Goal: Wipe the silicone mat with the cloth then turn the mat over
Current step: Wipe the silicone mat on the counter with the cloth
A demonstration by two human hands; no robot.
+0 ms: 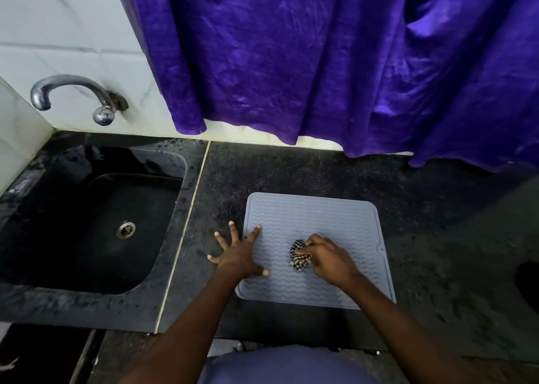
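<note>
Here, grey silicone mat (335,217) (wavy ridges), flat

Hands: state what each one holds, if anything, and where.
Right hand grips the bunched checked cloth from above; left hand holds nothing, pressing flat on the mat's left edge.

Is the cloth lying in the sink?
No, the cloth is bunched under the right hand on the grey mat, not in the sink.
</note>
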